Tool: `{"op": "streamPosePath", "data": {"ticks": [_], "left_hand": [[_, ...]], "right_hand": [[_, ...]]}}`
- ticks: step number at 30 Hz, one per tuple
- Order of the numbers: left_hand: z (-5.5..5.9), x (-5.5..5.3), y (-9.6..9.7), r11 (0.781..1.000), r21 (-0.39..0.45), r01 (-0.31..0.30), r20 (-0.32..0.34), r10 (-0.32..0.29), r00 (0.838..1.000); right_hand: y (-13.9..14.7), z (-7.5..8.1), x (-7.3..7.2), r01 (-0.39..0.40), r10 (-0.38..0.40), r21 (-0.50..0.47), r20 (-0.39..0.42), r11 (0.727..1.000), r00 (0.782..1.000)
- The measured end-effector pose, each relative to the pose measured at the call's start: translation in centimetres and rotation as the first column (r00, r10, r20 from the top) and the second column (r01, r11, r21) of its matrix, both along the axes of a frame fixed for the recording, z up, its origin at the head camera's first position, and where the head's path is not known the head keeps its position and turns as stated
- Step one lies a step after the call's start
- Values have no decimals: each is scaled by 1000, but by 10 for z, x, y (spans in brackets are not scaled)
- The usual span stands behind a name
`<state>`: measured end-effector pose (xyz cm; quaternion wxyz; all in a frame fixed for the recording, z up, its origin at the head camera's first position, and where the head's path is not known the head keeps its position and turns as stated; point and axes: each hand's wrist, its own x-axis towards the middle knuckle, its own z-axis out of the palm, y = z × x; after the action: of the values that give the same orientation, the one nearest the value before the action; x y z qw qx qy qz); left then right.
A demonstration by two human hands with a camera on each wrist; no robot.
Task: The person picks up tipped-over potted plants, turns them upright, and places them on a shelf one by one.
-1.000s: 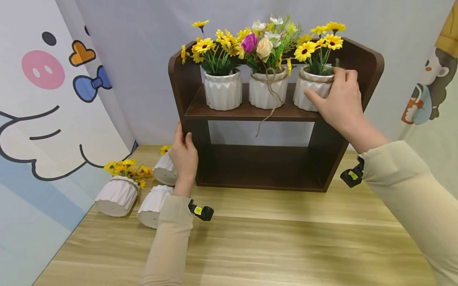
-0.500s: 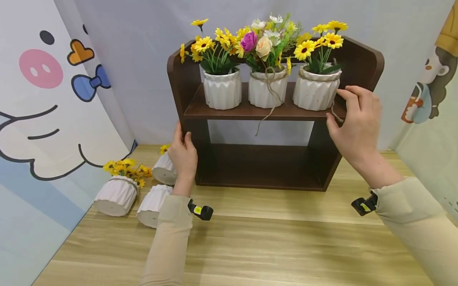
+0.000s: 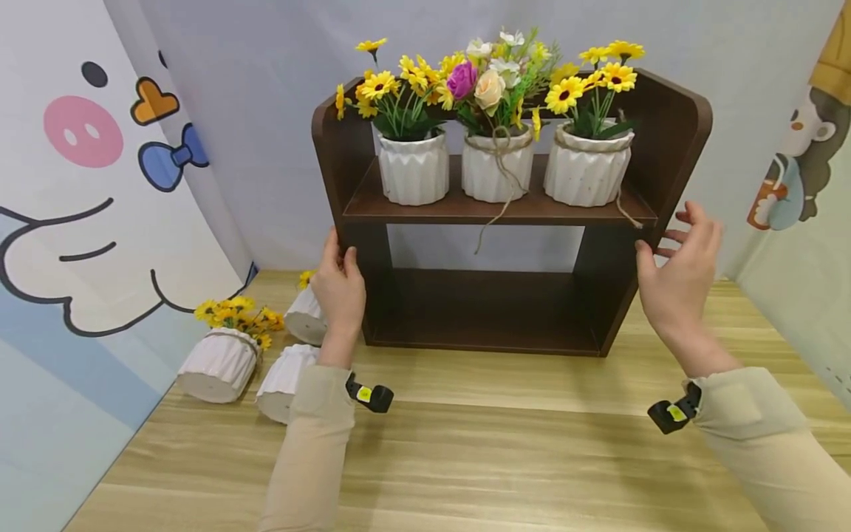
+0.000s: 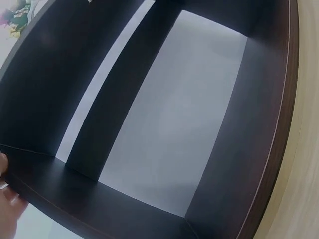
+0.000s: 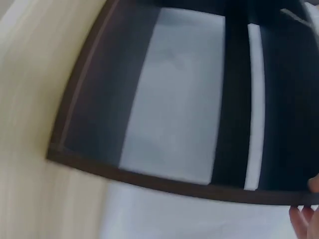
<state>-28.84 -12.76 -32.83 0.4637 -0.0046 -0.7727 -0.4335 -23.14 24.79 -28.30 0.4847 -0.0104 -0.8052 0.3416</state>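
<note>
A dark brown two-tier shelf (image 3: 488,310) stands upright on the table. On its upper board sit three white ribbed flowerpots: a left pot (image 3: 415,171) with yellow flowers, a middle pot (image 3: 495,170) with mixed flowers and twine, and a right pot (image 3: 585,174) with yellow flowers and twine. My left hand (image 3: 339,288) grips the shelf's left side panel, its thumb toward the front. At the right side panel, my right hand (image 3: 685,277) has its thumb at the inner edge and its fingers on the outer side. Both wrist views show only parts of each hand.
Left of the shelf, several white flowerpots lie tipped over: a pot (image 3: 216,369) with yellow flowers, another pot (image 3: 282,384) partly behind my left forearm, and a pot (image 3: 306,318) farther back. The wooden table (image 3: 465,458) extends in front. Printed curtains (image 3: 266,133) hang behind.
My right hand has let go of the right flowerpot and moved down and right to the shelf's right side panel. The left hand stays on the left panel.
</note>
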Motion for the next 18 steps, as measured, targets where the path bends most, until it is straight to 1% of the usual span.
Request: {"op": "streamPosePath", "data": {"ticks": [2, 4, 7, 9, 11, 13, 15, 18], "left_hand": [[1, 3, -2, 999, -20, 28, 13, -27, 1000], [3, 5, -5, 997, -34, 63, 34, -62, 997], [5, 9, -11, 994, -50, 99, 107, -93, 990], [6, 13, -15, 991, -60, 117, 174, -105, 979], [9, 17, -20, 989, -86, 122, 243, -98, 965], [11, 21, -24, 987, -101, 127, 308, -90, 947], [14, 26, -28, 987, -114, 116, 376, -65, 924], [14, 33, -33, 986, -136, 97, 454, -25, 891]], "right_hand": [[3, -5, -1, -6, 6, -26, 12, 1000, 1000], [5, -9, -3, -8, 8, -28, 5, 1000, 1000], [8, -12, -5, -18, 18, -19, -9, 1000, 1000], [9, -13, -7, -15, 15, 0, -18, 1000, 1000], [11, -13, -8, -13, 13, 12, -26, 1000, 1000], [12, -13, -8, -9, 9, 12, -31, 1000, 999], [12, -14, -9, -11, 11, 5, -38, 1000, 999], [12, -14, -9, -16, 16, -8, -38, 1000, 999]]}}
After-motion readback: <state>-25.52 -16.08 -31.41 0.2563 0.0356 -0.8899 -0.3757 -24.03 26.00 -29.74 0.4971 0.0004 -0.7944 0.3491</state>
